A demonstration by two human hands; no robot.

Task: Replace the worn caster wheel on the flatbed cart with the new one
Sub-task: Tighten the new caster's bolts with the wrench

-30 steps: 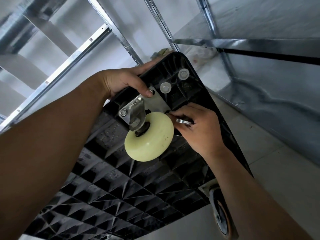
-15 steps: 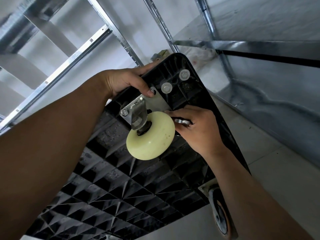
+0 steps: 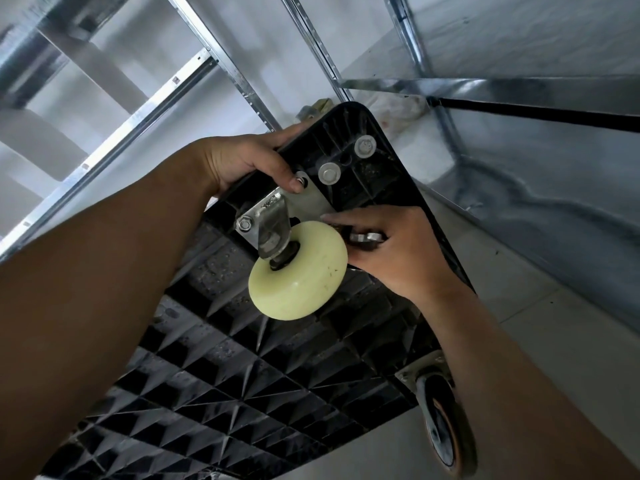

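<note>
Our left hand (image 3: 242,164) grips the cart deck (image 3: 381,188); our right hand (image 3: 398,251) pinches a metal piece (image 3: 367,236). The cream caster wheel (image 3: 301,271) between them looks hard and slick; we'd hold its steel bracket (image 3: 273,223).

Slotted steel upright (image 3: 225,69) runs diagonally at top centre, second upright (image 3: 311,39) just right of it. Crossing rail (image 3: 138,124) slants down to the left edge. Foil duct (image 3: 31,57) top left, blurred. White wall (image 3: 263,46) behind the rails. On the right, shiny dented sheet-metal panels (image 3: 554,185). Flat steel beam (image 3: 519,86) runs across them, black bar (image 3: 536,114) just beneath. Stained whitish rag (image 3: 398,105) crumpled under the beam's left end. Small yellowish lump (image 3: 317,107) nearby, can't tell what. Pale tiled floor (image 3: 554,323) lower right, grout lines visible.
</note>
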